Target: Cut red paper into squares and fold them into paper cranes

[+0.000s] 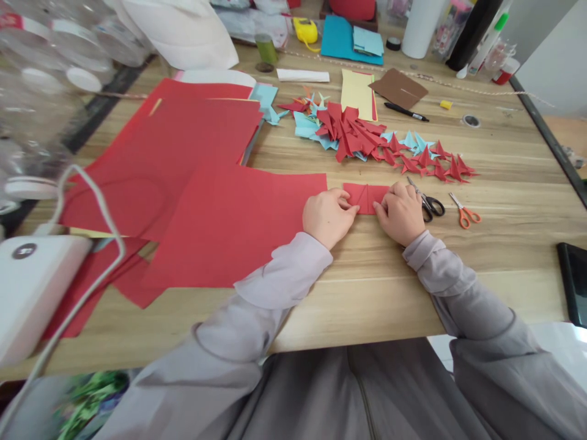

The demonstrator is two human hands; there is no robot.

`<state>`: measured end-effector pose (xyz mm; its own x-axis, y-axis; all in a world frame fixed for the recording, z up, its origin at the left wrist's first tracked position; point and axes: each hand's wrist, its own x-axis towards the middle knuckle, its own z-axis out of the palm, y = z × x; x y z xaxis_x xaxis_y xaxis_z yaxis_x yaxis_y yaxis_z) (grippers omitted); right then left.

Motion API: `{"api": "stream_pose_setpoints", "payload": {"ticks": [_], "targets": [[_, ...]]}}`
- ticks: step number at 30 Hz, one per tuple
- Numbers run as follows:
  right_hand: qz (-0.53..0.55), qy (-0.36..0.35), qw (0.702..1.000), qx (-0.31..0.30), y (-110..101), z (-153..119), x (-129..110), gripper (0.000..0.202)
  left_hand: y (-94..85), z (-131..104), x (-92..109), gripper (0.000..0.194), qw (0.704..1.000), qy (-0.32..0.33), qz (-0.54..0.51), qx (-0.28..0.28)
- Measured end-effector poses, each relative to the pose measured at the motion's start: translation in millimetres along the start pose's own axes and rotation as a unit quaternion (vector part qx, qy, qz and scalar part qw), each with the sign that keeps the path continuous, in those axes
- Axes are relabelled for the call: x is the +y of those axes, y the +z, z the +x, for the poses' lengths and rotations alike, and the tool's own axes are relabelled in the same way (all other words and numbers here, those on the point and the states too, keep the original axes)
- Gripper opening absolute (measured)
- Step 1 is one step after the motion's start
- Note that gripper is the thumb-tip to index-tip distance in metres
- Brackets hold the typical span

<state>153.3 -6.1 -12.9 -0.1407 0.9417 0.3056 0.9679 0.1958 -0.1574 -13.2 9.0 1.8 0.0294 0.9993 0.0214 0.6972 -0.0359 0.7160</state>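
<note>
A small creased strip of red paper (pixel 367 198) lies on the wooden table in front of me. My left hand (pixel 329 217) pinches its left end between thumb and fingers. At the right end, my right hand (pixel 402 212) has its fingers closed on the paper. Beside my right hand are black-handled scissors (pixel 431 208), partly hidden by it, and small orange-handled scissors (pixel 465 214). A large red sheet (pixel 238 229) reaches to my left hand. Folded red paper pieces (pixel 351 131) are heaped beyond my hands, with light blue ones among them.
Red sheets (pixel 183 140) are stacked at the left, near a white device (pixel 41 287) with a cable. Behind the heap lie yellow paper (pixel 358 95), brown paper (pixel 398 88) and a black pen (pixel 406 112). A phone (pixel 575 281) rests at the right edge.
</note>
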Motion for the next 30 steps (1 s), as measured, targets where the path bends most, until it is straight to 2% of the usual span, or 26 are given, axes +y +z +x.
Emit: {"api": "stream_pose_setpoints", "payload": {"ticks": [11,24,30], "targets": [[-0.009,0.008,1.000,-0.010,-3,0,-2,0.028,0.3,2,0,0.014,1.000,-0.005,0.004,0.003],[-0.045,0.032,0.996,-0.069,-9,2,-7,0.027,-1.7,2,2,0.017,0.999,0.001,0.034,-0.014],[-0.086,0.012,0.993,-0.075,-13,1,-13,0.029,-2.8,-2,6,0.015,0.992,0.057,0.110,-0.008]]}}
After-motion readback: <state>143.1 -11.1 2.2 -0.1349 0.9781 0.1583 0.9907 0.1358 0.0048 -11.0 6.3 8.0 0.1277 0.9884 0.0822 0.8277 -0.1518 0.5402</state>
